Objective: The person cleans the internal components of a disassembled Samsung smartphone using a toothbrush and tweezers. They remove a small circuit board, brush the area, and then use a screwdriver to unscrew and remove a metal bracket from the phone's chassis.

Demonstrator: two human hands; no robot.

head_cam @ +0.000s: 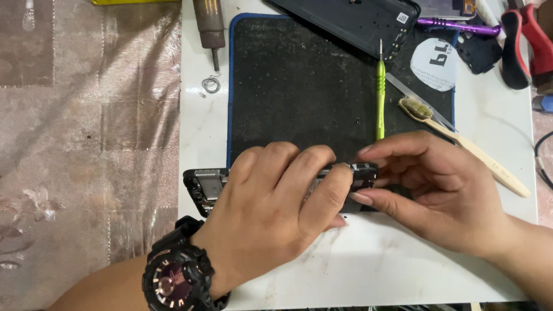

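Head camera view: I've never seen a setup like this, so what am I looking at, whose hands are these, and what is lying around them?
This is one picture from a camera worn on a person's head, looking down at their own two bare hands over a white table. No machine is involved.

The left hand, with a black wristwatch on that wrist, and the right hand both grip an opened phone lying across the near edge of a black work mat. The fingers hide most of it.

On the mat lie a green screwdriver, a black phone back cover and a pale brush beside a thin metal blade. At the top right are red-handled pliers and a purple tool. At the top left lie a brown-handled tool and a small coil of wire.
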